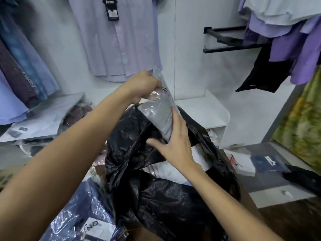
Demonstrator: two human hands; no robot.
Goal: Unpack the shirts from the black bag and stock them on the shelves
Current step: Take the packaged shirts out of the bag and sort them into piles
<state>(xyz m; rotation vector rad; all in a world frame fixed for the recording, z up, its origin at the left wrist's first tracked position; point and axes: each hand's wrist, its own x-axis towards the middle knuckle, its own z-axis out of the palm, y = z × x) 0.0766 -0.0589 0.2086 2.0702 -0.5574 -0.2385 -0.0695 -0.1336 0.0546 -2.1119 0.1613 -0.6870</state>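
Observation:
A large black plastic bag [156,197] sits open in front of me, with white packaged shirts [199,157] showing inside its mouth. A pale grey shirt in a clear plastic sleeve [161,110] sticks up out of the bag, tilted to the left. My left hand [142,86] grips the top end of that package. My right hand [175,141] wraps around its lower end, just above the bag's rim. A white shelf [208,108] stands behind the bag.
A blue packaged shirt [83,214] lies at the lower left. Packaged shirts [43,122] lie on a low shelf at left. Lilac shirts [119,40] hang on the wall, more on a black rack [231,39] at right. Packages [246,164] lie on the floor at right.

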